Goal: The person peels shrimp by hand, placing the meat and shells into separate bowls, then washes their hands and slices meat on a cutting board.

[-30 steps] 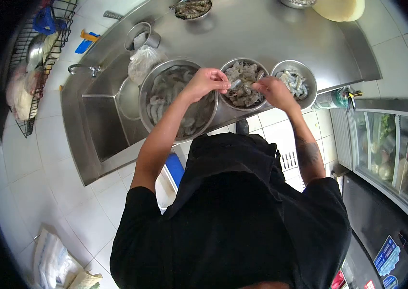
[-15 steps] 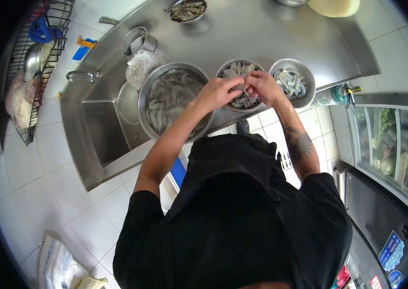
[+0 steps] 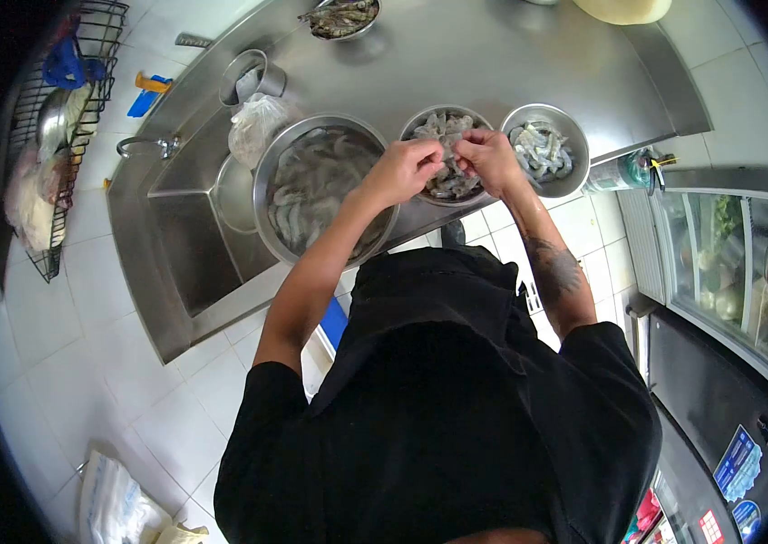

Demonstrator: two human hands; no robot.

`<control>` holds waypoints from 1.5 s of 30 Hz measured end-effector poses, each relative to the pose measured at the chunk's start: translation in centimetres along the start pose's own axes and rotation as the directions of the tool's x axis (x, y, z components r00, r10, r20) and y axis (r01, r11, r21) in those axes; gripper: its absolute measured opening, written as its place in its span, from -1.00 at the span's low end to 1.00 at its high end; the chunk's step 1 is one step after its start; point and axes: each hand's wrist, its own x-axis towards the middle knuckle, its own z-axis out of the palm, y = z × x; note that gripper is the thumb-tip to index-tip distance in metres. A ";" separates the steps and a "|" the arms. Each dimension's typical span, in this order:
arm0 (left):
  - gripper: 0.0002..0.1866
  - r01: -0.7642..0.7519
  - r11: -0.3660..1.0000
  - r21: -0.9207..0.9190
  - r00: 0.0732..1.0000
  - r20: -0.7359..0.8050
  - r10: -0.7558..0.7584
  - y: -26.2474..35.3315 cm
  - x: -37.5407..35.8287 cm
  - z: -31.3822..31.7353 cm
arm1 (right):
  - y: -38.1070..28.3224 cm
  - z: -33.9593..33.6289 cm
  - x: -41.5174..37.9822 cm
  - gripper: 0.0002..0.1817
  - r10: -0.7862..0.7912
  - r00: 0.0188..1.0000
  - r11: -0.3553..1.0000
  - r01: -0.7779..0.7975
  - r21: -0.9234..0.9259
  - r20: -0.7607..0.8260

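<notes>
My left hand (image 3: 402,170) and my right hand (image 3: 493,161) face each other over the middle metal bowl (image 3: 408,125), which holds greyish shrimp shells (image 3: 446,127). Thumb and fingers of the right hand pinch a small greyish piece that looks like a shrimp, mostly covered by the fingers. The left fingertips are pressed together just beside it; what they hold, if anything, is hidden. Left of the hands, a large metal basin (image 3: 262,207) contains whole grey shrimp (image 3: 320,177) in water. Peeled shrimp (image 3: 540,152) lie in another metal bowl (image 3: 576,132), right of my right hand.
A sink (image 3: 189,245) with a tap (image 3: 150,145) is at the left. A clear plastic bag (image 3: 257,131) and a metal pot (image 3: 266,83) stand behind the basin. Farther back is a small bowl of dark shrimp (image 3: 343,18). A glass-door fridge (image 3: 729,263) stands at the right.
The two hands have drawn slightly apart over the middle bowl, the left one shifting a little to the left. The whole view has shifted slightly.
</notes>
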 end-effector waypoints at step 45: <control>-0.71 0.555 0.722 0.413 0.799 -0.023 -0.601 -8.1 -13.9 -3.9 | -4.7 -12.1 -3.7 -0.61 -0.299 0.923 0.525 -0.054 -0.849 -0.244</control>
